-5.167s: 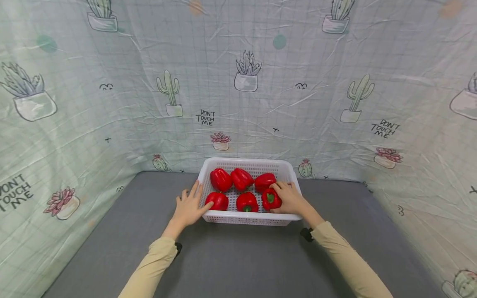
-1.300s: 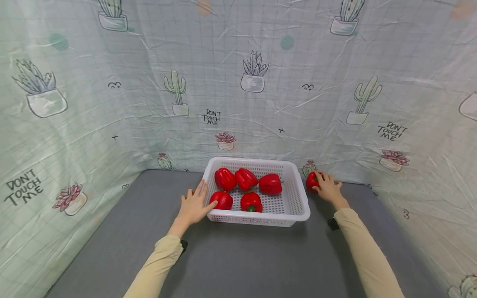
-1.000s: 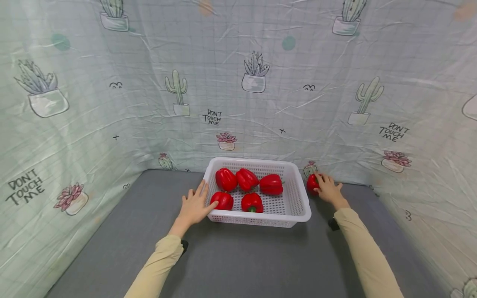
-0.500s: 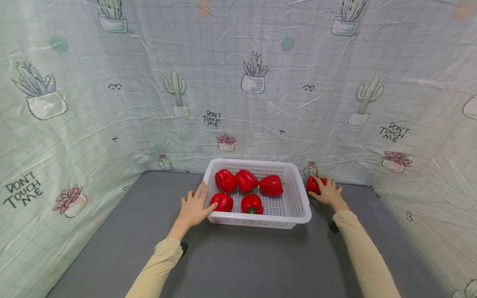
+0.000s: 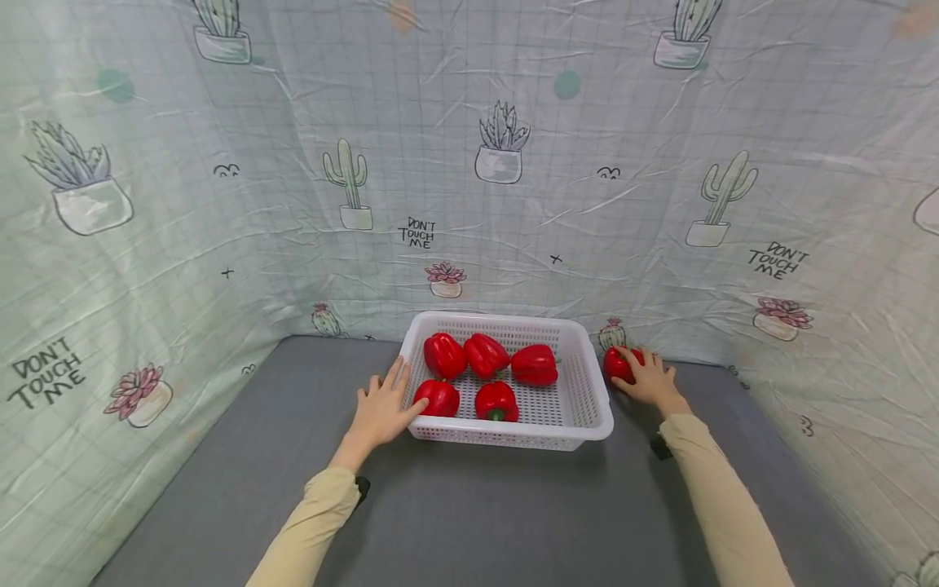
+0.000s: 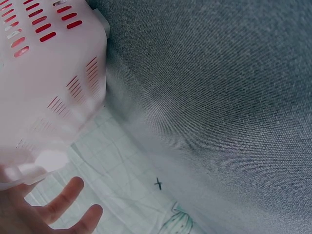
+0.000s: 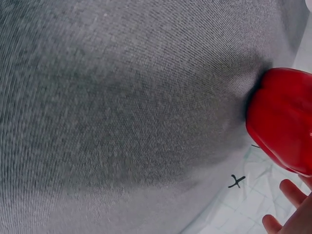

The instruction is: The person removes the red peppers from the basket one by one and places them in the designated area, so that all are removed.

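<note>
Several red bell peppers (image 5: 535, 364) lie inside a white perforated plastic basket (image 5: 506, 434) in the head view. Spread fingers of my left hand (image 5: 380, 412) rest on the basket's left rim, the thumb reaching over the near-left corner by a bell pepper (image 5: 438, 398). To the right of the basket, my right hand (image 5: 651, 383) holds another red bell pepper (image 5: 616, 364) on the table, fingers over its top and thumb on the near side. In the right wrist view that bell pepper (image 7: 282, 117) sits on the grey surface, with two fingers extended beside it.
The grey cloth-covered table (image 5: 484, 514) runs back to a pale curtain (image 5: 499, 228) printed with cacti, which also closes off both sides. Behind the basket and the separate bell pepper, the curtain hangs very near.
The right hand has carried a bell pepper from the basket's right side to the table beside it. There the pepper has turned, its stem now unseen. The left hand has stayed on the rim.
</note>
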Motion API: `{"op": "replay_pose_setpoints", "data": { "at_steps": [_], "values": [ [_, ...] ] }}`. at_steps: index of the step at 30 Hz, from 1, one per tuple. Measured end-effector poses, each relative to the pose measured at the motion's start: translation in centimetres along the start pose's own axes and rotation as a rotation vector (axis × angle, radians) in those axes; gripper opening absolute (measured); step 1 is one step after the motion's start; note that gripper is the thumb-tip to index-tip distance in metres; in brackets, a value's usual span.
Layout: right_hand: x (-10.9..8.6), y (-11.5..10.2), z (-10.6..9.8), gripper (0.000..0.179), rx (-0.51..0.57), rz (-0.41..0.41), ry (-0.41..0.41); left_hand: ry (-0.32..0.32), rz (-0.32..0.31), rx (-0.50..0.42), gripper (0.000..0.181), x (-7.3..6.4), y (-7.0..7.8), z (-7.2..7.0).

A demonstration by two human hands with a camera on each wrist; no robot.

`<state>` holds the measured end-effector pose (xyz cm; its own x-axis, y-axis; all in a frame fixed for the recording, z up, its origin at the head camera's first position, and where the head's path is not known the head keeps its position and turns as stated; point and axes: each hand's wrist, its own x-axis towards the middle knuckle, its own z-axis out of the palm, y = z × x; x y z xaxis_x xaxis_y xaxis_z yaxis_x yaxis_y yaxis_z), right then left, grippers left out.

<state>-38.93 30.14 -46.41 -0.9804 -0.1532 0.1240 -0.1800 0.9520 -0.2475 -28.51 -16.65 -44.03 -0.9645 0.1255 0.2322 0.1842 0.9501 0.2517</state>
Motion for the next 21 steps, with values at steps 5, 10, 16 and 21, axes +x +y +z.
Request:
{"op": "replay_pose_setpoints", "data": {
  "at_steps": [5, 10, 16, 21],
  "values": [
    [-0.2, 0.0, -0.8, 0.063, -0.020, -0.025, 0.040, 0.002, 0.001, -0.005, 0.076, 0.0, 0.0, 0.0],
    [-0.3, -0.5, -2.0, 0.062, -0.046, -0.058, 0.074, 0.001, 0.002, -0.002, 0.076, -0.1, 0.1, -0.1],
    [-0.5, -2.3, -3.8, 0.058, -0.050, -0.119, 0.127, -0.006, 0.007, -0.005, 0.076, -0.1, 0.2, -0.1],
    [-0.4, -4.6, -5.3, 0.055, -0.024, -0.193, 0.182, -0.010, 0.005, -0.006, 0.076, 0.0, 0.1, -0.1]
  ]
}}
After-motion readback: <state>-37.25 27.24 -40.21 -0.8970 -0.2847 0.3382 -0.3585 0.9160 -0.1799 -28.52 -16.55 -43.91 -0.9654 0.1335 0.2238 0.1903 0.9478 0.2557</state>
